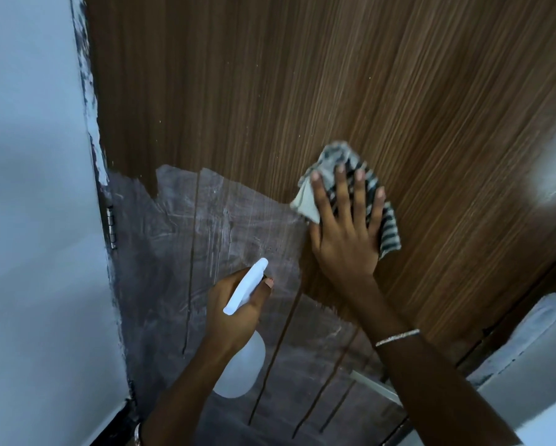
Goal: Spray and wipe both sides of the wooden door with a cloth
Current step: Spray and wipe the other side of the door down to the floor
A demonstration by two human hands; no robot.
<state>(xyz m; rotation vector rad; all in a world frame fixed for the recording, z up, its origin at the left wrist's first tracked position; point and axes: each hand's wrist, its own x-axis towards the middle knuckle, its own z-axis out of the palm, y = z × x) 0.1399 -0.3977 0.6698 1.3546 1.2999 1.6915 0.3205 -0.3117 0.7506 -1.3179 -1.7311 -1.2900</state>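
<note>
R hand (344,233) flat (fingers spread), L hand (230,320) curled, gripping.

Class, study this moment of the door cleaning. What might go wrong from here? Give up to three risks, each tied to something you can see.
1. Long drips run down the film on the lower door; left unwiped, they may dry as streaks.
2. The right hand presses the cloth with flat fingers, without a grip, so it might slip and fall.
3. The left hand holds the bottle close to the door; more spray would likely add runs.
</note>
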